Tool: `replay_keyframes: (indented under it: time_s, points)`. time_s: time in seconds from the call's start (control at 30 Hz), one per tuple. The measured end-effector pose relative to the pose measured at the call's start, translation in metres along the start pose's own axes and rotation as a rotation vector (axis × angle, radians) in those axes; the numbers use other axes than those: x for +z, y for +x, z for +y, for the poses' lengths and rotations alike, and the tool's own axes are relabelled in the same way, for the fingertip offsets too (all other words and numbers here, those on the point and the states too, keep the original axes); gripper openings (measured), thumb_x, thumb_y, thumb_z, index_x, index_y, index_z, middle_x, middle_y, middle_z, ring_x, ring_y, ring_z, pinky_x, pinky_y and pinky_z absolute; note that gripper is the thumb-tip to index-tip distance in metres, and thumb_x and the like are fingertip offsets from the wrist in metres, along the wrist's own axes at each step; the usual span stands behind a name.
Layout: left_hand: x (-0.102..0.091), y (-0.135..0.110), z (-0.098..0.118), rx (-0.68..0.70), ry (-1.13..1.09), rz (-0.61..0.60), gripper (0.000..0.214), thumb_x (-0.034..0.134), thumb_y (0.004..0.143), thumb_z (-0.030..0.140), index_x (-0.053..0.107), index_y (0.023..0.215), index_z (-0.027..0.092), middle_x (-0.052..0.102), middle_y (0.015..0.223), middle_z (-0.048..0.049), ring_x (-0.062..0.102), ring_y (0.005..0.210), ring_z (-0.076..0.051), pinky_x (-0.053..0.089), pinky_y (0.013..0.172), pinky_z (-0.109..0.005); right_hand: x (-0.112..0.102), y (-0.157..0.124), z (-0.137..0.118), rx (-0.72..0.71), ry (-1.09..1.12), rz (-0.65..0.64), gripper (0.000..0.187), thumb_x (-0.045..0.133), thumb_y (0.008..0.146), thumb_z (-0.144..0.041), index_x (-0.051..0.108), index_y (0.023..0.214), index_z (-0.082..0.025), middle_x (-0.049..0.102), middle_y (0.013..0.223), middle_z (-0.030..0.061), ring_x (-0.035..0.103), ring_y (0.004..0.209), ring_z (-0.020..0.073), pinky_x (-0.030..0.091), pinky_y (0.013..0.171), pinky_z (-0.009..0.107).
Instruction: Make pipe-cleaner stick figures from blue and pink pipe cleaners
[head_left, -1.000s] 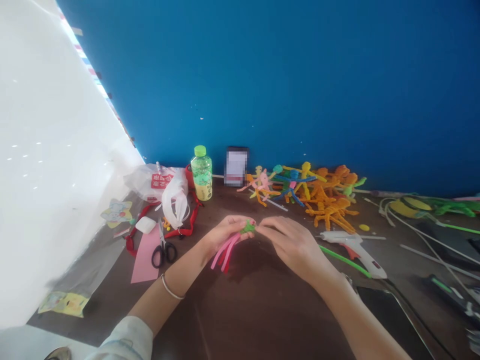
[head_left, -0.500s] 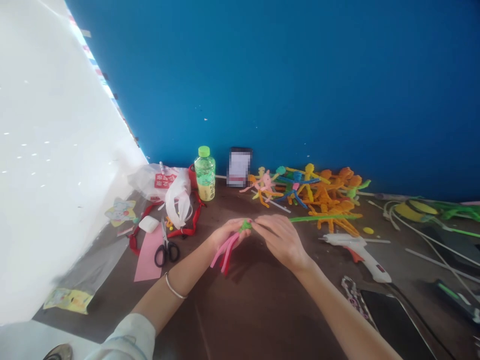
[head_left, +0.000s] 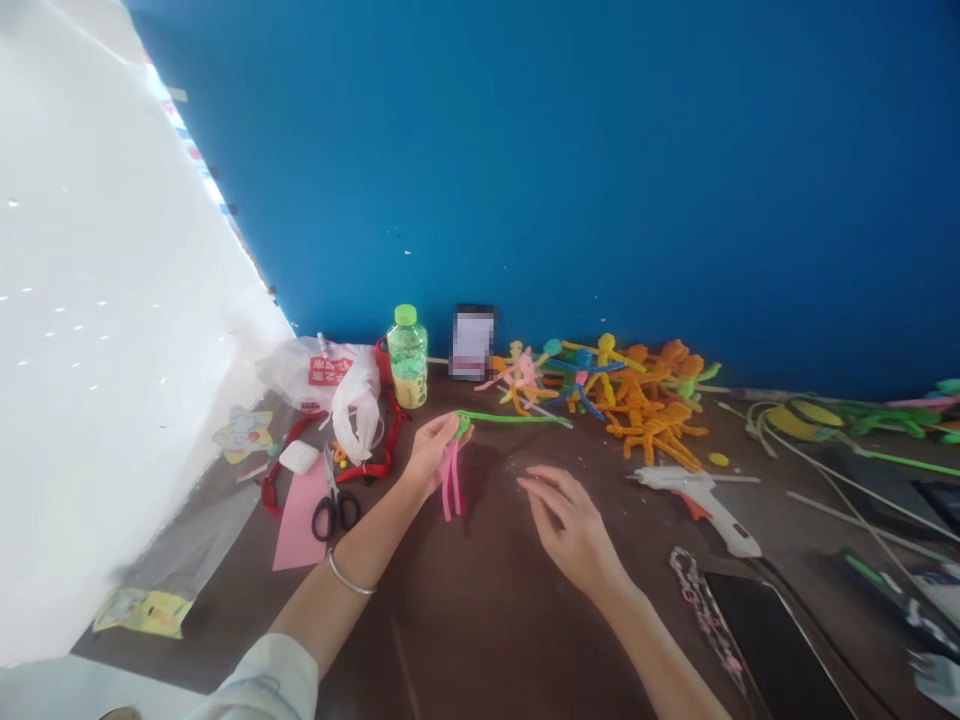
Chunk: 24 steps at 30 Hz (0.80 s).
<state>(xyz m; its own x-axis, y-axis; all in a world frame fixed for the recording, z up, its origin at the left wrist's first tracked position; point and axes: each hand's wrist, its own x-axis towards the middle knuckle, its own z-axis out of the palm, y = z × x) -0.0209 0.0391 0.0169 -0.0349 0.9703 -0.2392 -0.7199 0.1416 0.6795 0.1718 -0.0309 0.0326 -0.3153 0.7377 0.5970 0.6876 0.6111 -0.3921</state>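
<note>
My left hand (head_left: 433,452) pinches a small green pipe cleaner knot (head_left: 463,426) between thumb and fingers. Pink pipe cleaner strands (head_left: 451,484) hang down from it. A long green pipe cleaner (head_left: 514,418) runs from the knot to the right, above the dark brown table (head_left: 480,620). My right hand (head_left: 567,522) is apart from it, lower and to the right, with its fingers spread and nothing in them. The nearest thing to it is the white hot glue gun (head_left: 701,498), off to the right.
Black-handled scissors (head_left: 335,508) lie on pink paper (head_left: 300,512) at left, near a white plastic bag (head_left: 354,402) and a green-capped bottle (head_left: 407,358). A heap of pipe cleaner figures (head_left: 626,400) lies against the blue wall (head_left: 570,170). A black tablet or phone (head_left: 772,645) sits front right.
My right hand has moved off the knot, back and to the right, and its fingers have opened. The long green pipe cleaner now extends from the knot in my left hand.
</note>
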Motion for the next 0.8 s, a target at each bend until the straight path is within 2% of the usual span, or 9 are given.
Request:
replay_keyframes:
  time_s: [0.13,0.23,0.3,0.47,0.6,0.8]
  points:
    - [-0.001,-0.004,-0.003,0.028,0.147,-0.099,0.031,0.076,0.055,0.028,0.067,0.078,0.008,0.067,0.07,-0.0067,0.063,0.065,-0.014,0.048,0.079,-0.034,0.015,0.029,-0.003,0.042,0.051,0.056,0.024,0.044,0.084,-0.014,0.059,0.101,-0.02,0.059,0.101,0.0087,0.055,0.097,0.0183,0.045,0.085,0.037]
    - [-0.005,-0.005,-0.007,0.056,0.255,-0.194,0.031,0.075,0.057,0.029,0.068,0.08,0.01,0.068,0.076,-0.008,0.063,0.069,-0.015,0.049,0.075,-0.032,0.027,0.055,-0.004,0.009,0.089,-0.007,0.025,0.046,0.084,-0.018,0.057,0.106,-0.02,0.062,0.103,0.0081,0.055,0.099,0.0193,0.042,0.09,0.041]
    - [-0.006,-0.005,-0.009,0.071,0.271,-0.243,0.03,0.074,0.059,0.03,0.069,0.081,0.01,0.068,0.08,-0.0082,0.062,0.073,-0.015,0.049,0.077,-0.031,0.034,0.064,-0.005,0.004,0.135,-0.038,0.021,0.045,0.085,-0.019,0.06,0.1,-0.019,0.064,0.095,0.007,0.058,0.092,0.0183,0.044,0.087,0.039]
    - [-0.004,-0.007,-0.006,0.071,0.275,-0.263,0.031,0.072,0.06,0.031,0.068,0.084,0.01,0.067,0.082,-0.0079,0.062,0.078,-0.016,0.048,0.08,-0.031,0.045,0.06,-0.001,0.064,0.21,0.033,0.018,0.045,0.084,-0.02,0.062,0.087,-0.017,0.063,0.085,0.0068,0.06,0.08,0.0162,0.049,0.074,0.031]
    - [-0.003,-0.009,-0.006,0.04,0.252,-0.262,0.035,0.073,0.059,0.03,0.067,0.088,0.012,0.067,0.081,-0.0062,0.062,0.079,-0.015,0.048,0.082,-0.033,0.046,0.054,0.002,0.055,0.216,0.033,0.018,0.045,0.084,-0.02,0.063,0.084,-0.017,0.063,0.083,0.0065,0.06,0.079,0.0161,0.049,0.072,0.03]
    - [-0.004,-0.008,-0.009,0.043,0.244,-0.26,0.029,0.074,0.058,0.03,0.067,0.079,0.01,0.067,0.08,-0.0067,0.062,0.078,-0.016,0.049,0.083,-0.034,0.044,0.053,0.006,-0.015,0.162,0.007,0.022,0.042,0.084,-0.013,0.063,0.089,-0.018,0.061,0.084,0.0058,0.058,0.08,0.0149,0.048,0.073,0.029]
